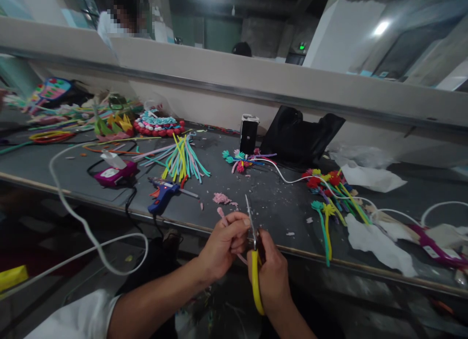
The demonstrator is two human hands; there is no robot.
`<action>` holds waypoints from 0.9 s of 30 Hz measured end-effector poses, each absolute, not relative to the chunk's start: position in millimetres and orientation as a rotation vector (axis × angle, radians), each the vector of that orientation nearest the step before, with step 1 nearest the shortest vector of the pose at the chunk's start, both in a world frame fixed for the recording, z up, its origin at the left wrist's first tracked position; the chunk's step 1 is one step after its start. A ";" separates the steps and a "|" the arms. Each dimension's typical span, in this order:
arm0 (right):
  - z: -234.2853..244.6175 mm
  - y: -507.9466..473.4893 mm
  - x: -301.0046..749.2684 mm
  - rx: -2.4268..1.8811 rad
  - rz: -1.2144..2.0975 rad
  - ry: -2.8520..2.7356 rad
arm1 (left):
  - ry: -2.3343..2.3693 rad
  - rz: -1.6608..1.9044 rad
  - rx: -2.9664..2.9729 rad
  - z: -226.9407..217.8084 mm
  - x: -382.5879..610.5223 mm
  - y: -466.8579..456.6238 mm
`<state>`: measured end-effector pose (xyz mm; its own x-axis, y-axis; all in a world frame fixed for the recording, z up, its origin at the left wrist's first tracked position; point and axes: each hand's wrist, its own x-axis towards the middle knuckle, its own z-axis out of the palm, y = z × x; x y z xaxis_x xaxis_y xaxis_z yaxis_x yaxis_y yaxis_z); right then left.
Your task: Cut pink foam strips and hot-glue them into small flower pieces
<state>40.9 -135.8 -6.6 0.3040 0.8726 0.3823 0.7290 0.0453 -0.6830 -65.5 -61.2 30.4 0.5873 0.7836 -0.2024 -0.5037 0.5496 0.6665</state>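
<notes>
My left hand (223,241) is closed in a pinch on a pink pipe cleaner (221,213) whose end sticks up from my fingers. My right hand (272,273) is wrapped round yellow-handled scissors (255,261); their blades point up beside my left thumb, close to the pink pipe cleaner. Both hands hover at the front edge of the dark worktable (270,202). A small heap of pink fuzz (221,198) lies on the table just beyond them.
A blue glue gun (163,195) and a purple glue gun (115,173) lie to the left, beside a fan of coloured pipe cleaners (183,159). Pipe-cleaner flowers (329,188), white cables, a black bag (298,134) and white paper sit to the right. A person sits behind the partition.
</notes>
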 end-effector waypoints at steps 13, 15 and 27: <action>6.5 -126.5 54.7 -1.649 0.249 -1.156 | 0.664 0.820 0.774 31.9 -65.0 -60.3; 11.6 -124.9 55.2 -1.599 0.342 -1.070 | 0.735 0.837 0.888 30.5 -64.0 -60.8; 16.4 -124.2 54.1 -1.512 0.500 -0.948 | 0.922 1.028 1.725 26.7 -62.5 -70.9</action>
